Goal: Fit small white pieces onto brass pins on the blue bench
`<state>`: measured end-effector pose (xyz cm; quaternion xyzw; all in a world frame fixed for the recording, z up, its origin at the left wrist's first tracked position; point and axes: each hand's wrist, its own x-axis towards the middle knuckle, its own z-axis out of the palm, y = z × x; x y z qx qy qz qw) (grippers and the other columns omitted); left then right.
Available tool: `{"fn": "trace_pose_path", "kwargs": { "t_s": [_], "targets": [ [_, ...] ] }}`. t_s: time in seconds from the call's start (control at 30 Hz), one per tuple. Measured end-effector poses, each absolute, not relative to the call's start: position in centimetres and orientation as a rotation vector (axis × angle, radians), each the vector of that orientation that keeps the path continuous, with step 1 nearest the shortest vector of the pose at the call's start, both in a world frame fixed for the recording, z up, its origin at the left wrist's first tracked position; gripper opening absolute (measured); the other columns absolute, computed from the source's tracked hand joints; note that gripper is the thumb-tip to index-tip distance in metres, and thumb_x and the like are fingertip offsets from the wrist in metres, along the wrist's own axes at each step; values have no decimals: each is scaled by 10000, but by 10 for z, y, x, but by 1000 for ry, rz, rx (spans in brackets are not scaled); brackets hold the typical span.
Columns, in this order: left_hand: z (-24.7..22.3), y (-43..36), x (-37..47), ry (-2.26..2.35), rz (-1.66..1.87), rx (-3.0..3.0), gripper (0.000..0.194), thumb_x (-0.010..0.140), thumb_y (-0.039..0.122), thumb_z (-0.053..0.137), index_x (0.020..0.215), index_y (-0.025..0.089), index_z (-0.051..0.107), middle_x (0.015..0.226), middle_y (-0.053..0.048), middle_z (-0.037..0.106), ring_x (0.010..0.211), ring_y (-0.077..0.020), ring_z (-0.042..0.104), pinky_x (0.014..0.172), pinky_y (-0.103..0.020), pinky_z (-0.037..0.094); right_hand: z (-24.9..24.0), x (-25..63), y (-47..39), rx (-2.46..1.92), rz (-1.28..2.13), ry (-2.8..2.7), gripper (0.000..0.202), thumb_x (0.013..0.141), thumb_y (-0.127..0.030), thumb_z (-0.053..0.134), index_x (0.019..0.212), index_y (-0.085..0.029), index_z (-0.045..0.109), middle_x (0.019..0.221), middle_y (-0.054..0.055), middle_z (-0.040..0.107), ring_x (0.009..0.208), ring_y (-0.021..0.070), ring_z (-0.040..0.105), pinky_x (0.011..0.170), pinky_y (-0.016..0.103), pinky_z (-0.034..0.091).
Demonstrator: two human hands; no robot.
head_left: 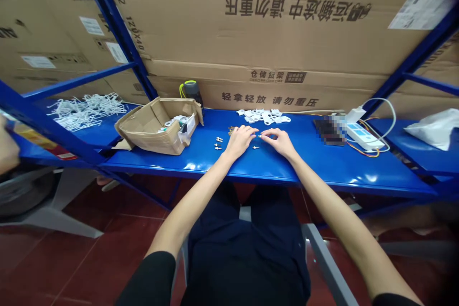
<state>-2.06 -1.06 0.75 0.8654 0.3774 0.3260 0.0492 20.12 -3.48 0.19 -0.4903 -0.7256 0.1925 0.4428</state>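
Observation:
My left hand [239, 140] rests low over the blue shelf, fingers bent and fingertips drawn together; what they hold, if anything, is too small to make out. Facing it, my right hand [281, 142] pinches a small whitish piece [259, 136] between thumb and index finger. Several small brass-coloured pins [231, 130] lie partly hidden behind my left hand. More pins [218, 146] lie to its left, and a single pin [256, 147] lies below the gap between both hands. Beyond the hands is a loose pile of flat white plastic pieces [267, 116].
An open cardboard box [150, 141] with small items stands left, a dark bottle [192, 91] behind it. At right lie a dark blurred object [328, 133], a white power strip [364, 136] and cables. Blue posts [118, 24] frame the shelf. White hooks [86, 110] lie far left, near another person's arm.

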Motion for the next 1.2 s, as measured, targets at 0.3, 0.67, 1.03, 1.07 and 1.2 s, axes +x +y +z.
{"fn": "trace_pose_path", "kwargs": {
  "t_s": [0.3, 0.67, 1.03, 1.07, 1.2],
  "targets": [
    [1, -45, -43, 1315, 869, 2770, 347, 1097, 181, 439, 1324, 201, 700, 1305, -94, 739, 1197, -279, 651, 1047, -423, 487, -8, 200, -28, -1158, 437, -2076, 278, 941, -527, 699, 863, -309, 854, 1281, 61, 794, 1246, 340, 699, 1280, 663, 262],
    [-8, -56, -45, 1337, 809, 2790, 325, 1099, 180, 441, 1292, 183, 703, 1257, -112, 738, 1160, -282, 666, 1033, -413, 514, -9, 200, -28, -1153, 383, -2140, 298, 984, -514, 647, 950, -300, 851, 1270, 71, 785, 1215, 311, 709, 1260, 605, 336],
    [-9, -56, -46, 1340, 826, 2753, 323, 1100, 192, 443, 1268, 182, 718, 1271, -110, 751, 1185, -273, 682, 1056, -420, 526, -8, 201, -32, -1185, 309, -2123, 311, 1023, -455, 575, 1069, -274, 825, 1194, 69, 814, 1167, 296, 731, 1157, 527, 495],
    [-10, -57, -46, 1335, 832, 2747, 319, 1098, 191, 449, 1258, 184, 724, 1284, -110, 753, 1200, -271, 686, 1068, -424, 529, -8, 202, -34, -1199, 295, -2120, 317, 1028, -439, 563, 1101, -269, 819, 1197, 73, 814, 1165, 299, 731, 1137, 526, 512],
    [-13, -58, -46, 1331, 857, 2733, 309, 1091, 199, 478, 1251, 177, 743, 1390, -134, 732, 1323, -284, 667, 1160, -464, 506, -14, 207, -52, -1284, 220, -2105, 341, 1030, -401, 555, 1217, -262, 804, 1317, 107, 782, 1276, 360, 691, 1144, 592, 505]
  ]
}}
